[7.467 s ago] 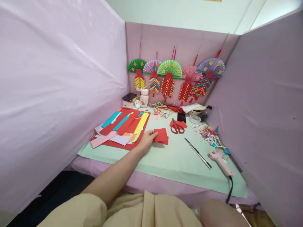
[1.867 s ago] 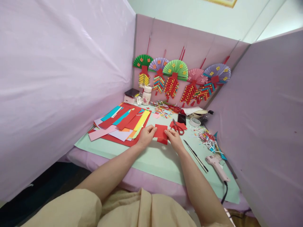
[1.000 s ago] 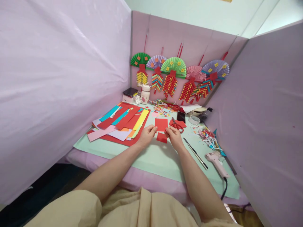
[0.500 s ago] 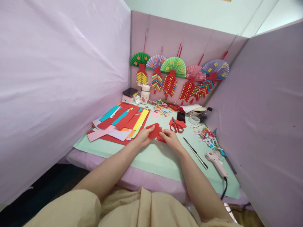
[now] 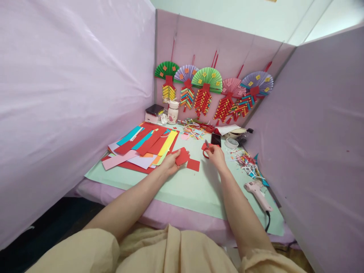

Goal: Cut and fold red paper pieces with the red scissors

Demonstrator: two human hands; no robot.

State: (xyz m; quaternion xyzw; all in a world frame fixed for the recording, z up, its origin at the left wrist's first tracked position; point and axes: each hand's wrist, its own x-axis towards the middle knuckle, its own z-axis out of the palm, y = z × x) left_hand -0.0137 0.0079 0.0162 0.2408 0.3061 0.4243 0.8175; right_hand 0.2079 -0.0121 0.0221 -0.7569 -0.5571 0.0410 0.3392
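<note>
My left hand (image 5: pixel 170 162) pinches a folded red paper piece (image 5: pixel 182 156) just above the green mat (image 5: pixel 182 185). A second small red paper piece (image 5: pixel 193 165) lies flat on the mat beside it. My right hand (image 5: pixel 216 155) has reached to the red-handled scissors (image 5: pixel 206 148) and its fingers curl over the handles. The scissors rest on red paper scraps near a black phone (image 5: pixel 216 139).
A stack of coloured paper sheets (image 5: pixel 142 149) lies left of my hands. A glue gun (image 5: pixel 257 191) and a heap of paper strips (image 5: pixel 246 159) sit at the right. A tape roll (image 5: pixel 232 143), a cup (image 5: pixel 172 113) and paper fan decorations (image 5: pixel 206 85) stand at the back. Pink partitions enclose the table.
My right hand let go of the red paper and moved right and back onto the scissors. My left hand kept the folded red piece.
</note>
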